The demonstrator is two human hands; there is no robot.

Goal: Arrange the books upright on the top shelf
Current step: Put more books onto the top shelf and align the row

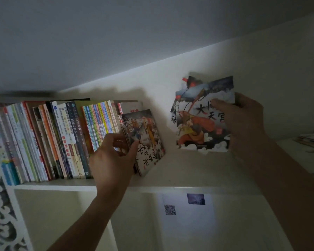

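A long row of books [62, 142] stands upright on the left part of the white top shelf [188, 171]. At the row's right end leans a thin picture book [145, 140] with a painted cover. My left hand [112, 160] grips its lower edge, thumb on the cover. Over the shelf's right half, my right hand [243, 124] holds up a small stack of similar picture books [201, 116]; the front cover shows a figure in orange. My thumb lies on that cover, and the other fingers are hidden behind the stack.
A carved white lattice panel [0, 205] borders the shelving on the left. Below the top shelf is an open compartment whose back wall carries a paper sheet with a QR code [185, 207]. More loose books [310, 140] lie flat at the far right.
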